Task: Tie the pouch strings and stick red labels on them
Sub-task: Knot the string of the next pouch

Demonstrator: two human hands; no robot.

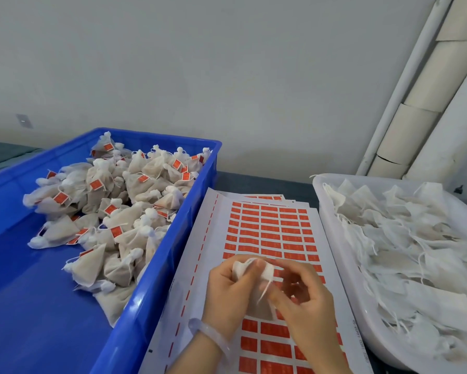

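Over the label sheet [270,228], between blue crate [159,265] and white tray [330,228], the left hand [227,295] grips the pouch [259,309] by its neck, body hanging toward the sheet's near edge, while the blurred right hand [308,306] pinches the string [263,291] just right of it.

One head-worn camera looked forward and down — close above the left hand [228,290] and right hand [302,295], wall [227,63] beyond them.

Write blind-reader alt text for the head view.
The left hand grips a small white fabric pouch while the right hand pinches its white string, above a white sheet of red rectangular labels. Blue plastic crate of tied, labelled pouches at left; white plastic tray of untied pouches at right.
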